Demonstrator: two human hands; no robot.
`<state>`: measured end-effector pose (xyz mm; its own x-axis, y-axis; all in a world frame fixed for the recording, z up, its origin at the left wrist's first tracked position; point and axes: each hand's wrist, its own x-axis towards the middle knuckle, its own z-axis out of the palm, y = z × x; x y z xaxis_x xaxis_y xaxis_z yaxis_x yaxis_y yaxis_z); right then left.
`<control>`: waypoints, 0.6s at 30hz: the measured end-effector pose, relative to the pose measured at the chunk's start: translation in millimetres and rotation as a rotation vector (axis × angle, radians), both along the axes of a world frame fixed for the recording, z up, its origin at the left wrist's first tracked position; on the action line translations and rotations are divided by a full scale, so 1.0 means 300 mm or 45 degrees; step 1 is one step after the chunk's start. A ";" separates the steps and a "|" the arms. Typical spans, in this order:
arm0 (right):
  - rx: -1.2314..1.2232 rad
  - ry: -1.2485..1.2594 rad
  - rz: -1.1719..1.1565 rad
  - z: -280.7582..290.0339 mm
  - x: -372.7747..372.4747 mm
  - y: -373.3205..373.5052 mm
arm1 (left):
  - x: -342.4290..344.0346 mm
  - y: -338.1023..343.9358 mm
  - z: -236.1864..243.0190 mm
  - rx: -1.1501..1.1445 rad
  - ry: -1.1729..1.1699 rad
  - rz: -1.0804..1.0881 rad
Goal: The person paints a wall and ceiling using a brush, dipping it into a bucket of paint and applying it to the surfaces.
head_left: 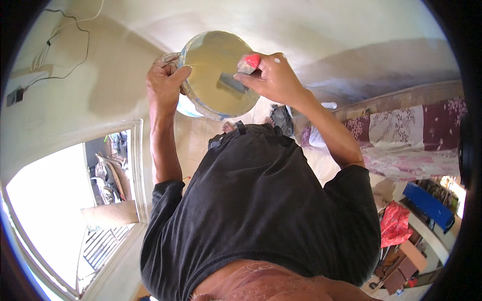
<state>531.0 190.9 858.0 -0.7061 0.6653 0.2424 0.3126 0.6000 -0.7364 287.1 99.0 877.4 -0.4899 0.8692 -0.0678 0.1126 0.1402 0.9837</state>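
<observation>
My left hand (168,75) grips the left rim of a round bucket (213,113), its thumb over the edge and its fingers outside. Smooth yellowish-beige paint or filler (208,70) shows across the bucket's mouth, and the rim is smeared. On the right side of the mouth, my right hand (271,78) is closed around a small red-handled tool (252,61). A dark flat patch lies in the bucket beside the fingertips; whether it is the tool's end or a shadow, I cannot tell. Both hands have pale smears.
A pale wall (301,25) rises ahead, patchy grey on the right. Left are a bright window (45,200) and hanging cables (75,45). A maroon-and-white floral cloth (396,125) lies right. A dark bag-like bundle (282,120) rests near my feet. Boxes and a red cloth (395,223) stand lower right.
</observation>
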 end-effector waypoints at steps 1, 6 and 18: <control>-0.050 -0.015 -0.031 -0.011 -0.002 -0.002 | 0.004 0.005 0.006 0.016 -0.011 0.002; -0.088 -0.031 -0.158 -0.028 -0.091 -0.021 | 0.001 -0.002 0.012 0.004 0.076 -0.027; 0.215 -0.243 -0.253 -0.210 -0.262 0.010 | -0.032 -0.010 -0.008 -0.056 0.024 -0.115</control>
<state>452.3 193.8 795.0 -0.6100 0.7562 0.2368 0.5586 0.6224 -0.5483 277.6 95.9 874.9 -0.4108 0.9064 -0.0981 0.1454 0.1714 0.9744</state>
